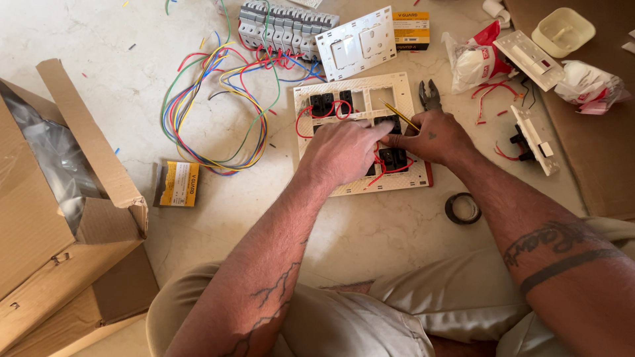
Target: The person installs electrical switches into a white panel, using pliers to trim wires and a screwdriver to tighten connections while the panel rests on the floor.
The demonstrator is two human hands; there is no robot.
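While the person sits on the floor (370, 238), a big open carton (59, 198) lies at the left with clear plastic wrap inside. Far of it, a loose tangle of wires (211, 106) runs to a row of breakers (284, 26). At the centre lies a white switch plate (360, 135), back up, with black switch modules and red jumpers seated in its slots. Both hands meet over it: the left hand (340, 152), fingers loosely curled, presses a module; the right hand (433, 137) pinches a thin yellow screwdriver (399, 115). Wiring the modules looks to be underway; tightening a terminal would need a steady tip. Far right, a small tub (563, 31) appears to hold one small part.
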